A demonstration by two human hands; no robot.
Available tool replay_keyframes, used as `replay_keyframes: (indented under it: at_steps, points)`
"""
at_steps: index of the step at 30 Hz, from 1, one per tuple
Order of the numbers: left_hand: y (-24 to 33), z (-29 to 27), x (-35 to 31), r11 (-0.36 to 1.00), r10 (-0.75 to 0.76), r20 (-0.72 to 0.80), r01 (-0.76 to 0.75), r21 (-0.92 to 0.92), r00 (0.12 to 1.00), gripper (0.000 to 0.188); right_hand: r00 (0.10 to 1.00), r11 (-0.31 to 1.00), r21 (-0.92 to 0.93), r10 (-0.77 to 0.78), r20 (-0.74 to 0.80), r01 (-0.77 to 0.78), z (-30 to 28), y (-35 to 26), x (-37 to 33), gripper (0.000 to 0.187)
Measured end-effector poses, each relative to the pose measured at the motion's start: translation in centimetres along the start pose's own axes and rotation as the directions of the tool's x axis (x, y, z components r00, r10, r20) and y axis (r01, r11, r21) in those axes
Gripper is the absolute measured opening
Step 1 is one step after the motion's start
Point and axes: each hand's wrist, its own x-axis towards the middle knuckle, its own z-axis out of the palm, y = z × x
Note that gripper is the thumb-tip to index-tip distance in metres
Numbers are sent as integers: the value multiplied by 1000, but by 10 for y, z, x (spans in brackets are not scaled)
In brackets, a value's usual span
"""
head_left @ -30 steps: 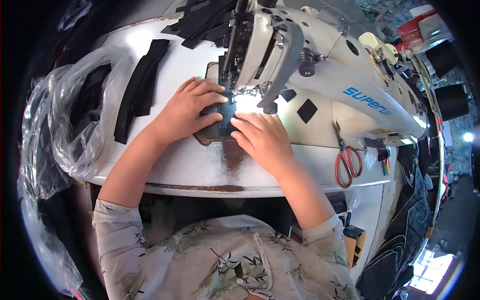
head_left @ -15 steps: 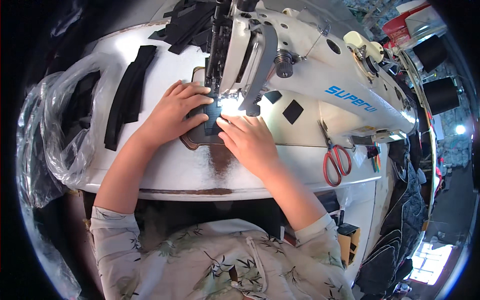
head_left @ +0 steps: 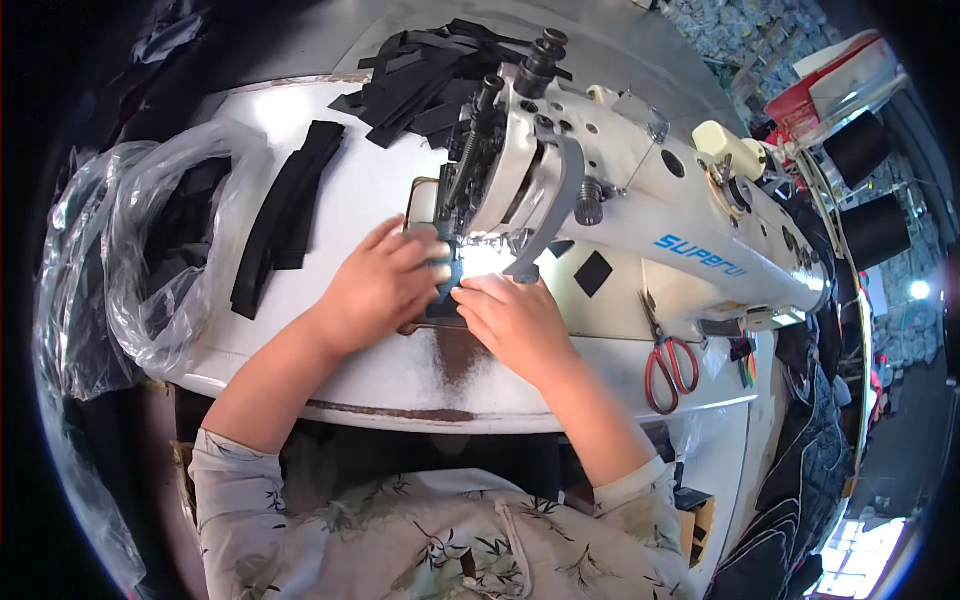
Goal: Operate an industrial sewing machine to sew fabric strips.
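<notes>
One dark strip [head_left: 448,302] under the sewing machine [head_left: 620,200] | left hand [head_left: 385,285] curled, blurry, can't tell its grip | right hand [head_left: 515,325] flattish, fingers slightly apart | probably mid-seam, rest left to go

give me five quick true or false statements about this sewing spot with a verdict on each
1. The red-handled scissors lie to the right of the right hand. True.
2. The right hand holds the scissors. False: they lie apart from it.
3. Clear plastic lies to the left of the left hand. True.
4. The diamond-shaped piece is white. False: it is black.
5. The sewing machine is green. False: its body is whitish.
</notes>
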Motion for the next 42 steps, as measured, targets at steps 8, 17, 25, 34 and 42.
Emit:
replay_keyframes:
  at_steps: [8, 17, 25, 34, 42]
  points:
    - [11, -6, 7, 988, 74, -44, -79, -129, 996, 23, 999, 998, 62, 33, -22, -31, 2, 5, -5, 24]
    - [6, 7, 10, 992, -37, -110, 23, -127, 993, 16, 988, 999, -45, -32, -149, 26, -2, 1, -2, 38]
    - [1, 6, 9, 988, 1, -105, -17, -153, 994, 19, 994, 968, -234, -105, -42, 92, 8, 1, 2, 22]
    - [9, -1, 6, 998, 57, 19, -56, -35, 998, 24, 998, 992, -121, -41, -47, 35, 10, 7, 0, 17]
    - [8, 2, 9, 996, 54, -43, -57, -66, 998, 22, 993, 997, 62, 61, -97, -55, 17, 7, 6, 12]
